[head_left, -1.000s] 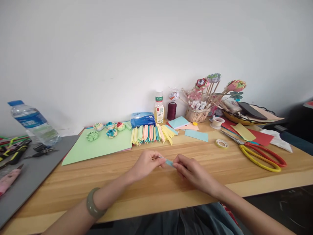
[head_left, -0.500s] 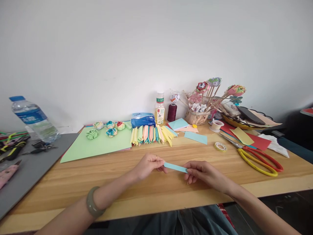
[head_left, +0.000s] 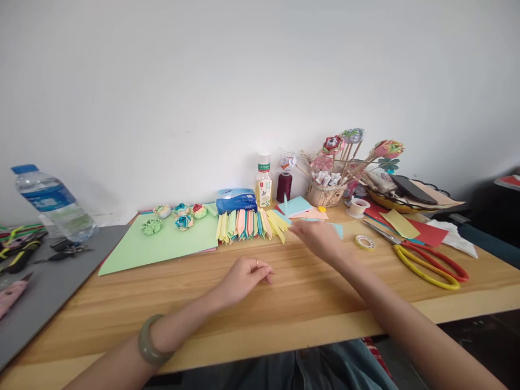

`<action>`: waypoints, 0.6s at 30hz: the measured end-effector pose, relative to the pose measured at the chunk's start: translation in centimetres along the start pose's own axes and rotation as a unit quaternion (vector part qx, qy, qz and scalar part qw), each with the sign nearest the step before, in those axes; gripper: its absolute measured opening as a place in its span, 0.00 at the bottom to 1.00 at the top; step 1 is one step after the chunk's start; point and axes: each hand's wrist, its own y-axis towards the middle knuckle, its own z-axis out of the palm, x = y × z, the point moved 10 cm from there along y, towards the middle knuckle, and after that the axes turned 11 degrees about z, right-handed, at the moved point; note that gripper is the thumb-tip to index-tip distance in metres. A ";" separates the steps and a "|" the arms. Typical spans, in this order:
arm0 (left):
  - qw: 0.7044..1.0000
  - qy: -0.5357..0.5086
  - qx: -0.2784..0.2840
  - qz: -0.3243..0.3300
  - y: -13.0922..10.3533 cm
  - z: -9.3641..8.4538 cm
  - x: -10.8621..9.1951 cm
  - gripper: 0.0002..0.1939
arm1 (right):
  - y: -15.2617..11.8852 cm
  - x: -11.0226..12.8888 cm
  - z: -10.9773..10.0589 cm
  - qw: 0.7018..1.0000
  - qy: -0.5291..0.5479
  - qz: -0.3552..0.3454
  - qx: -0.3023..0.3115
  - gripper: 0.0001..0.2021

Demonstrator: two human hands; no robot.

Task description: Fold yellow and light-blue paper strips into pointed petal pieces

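My left hand (head_left: 246,279) rests just above the wooden table with its fingers curled together and nothing visible in them. Stretched forward, my right hand (head_left: 319,239) is closed at the right end of a row of folded paper strips (head_left: 244,225) in yellow, green, pink and blue. A narrow light blue paper strip (head_left: 285,205) stands up by its fingertips, apparently pinched there; the fingers partly hide the grip. Behind that hand lie a blue sheet stack (head_left: 296,205) and a partly covered blue paper piece (head_left: 338,230).
Folded paper flowers (head_left: 184,221) sit on a green sheet (head_left: 134,249) at left. Large scissors (head_left: 426,265) and a tape roll (head_left: 364,242) lie at right. A tissue pack (head_left: 236,201), a drink bottle (head_left: 264,183), a thread spool (head_left: 284,187) and a flower basket (head_left: 325,194) stand along the wall.
My left hand has let go of the blue strip and stays near its place, fingers curled. My right hand has moved forward and left to the row of folded strips, taking the strip along.
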 end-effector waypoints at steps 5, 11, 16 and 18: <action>1.000 0.020 0.018 0.002 -0.2 0.4 -0.1 0.16 | -2.1 0.9 4.3 0.990 -0.021 -0.069 0.119 0.12; 0.999 0.025 0.021 0.002 -0.1 0.5 -0.1 0.16 | -3.3 3.3 6.8 0.961 0.005 -0.176 0.213 0.08; 0.999 0.024 0.031 0.005 0.0 0.6 0.0 0.16 | -0.9 2.4 7.1 0.969 -0.012 -0.156 0.192 0.12; 0.999 0.021 0.035 0.004 0.0 0.8 0.0 0.16 | 1.0 2.0 7.4 0.977 -0.042 -0.127 0.166 0.13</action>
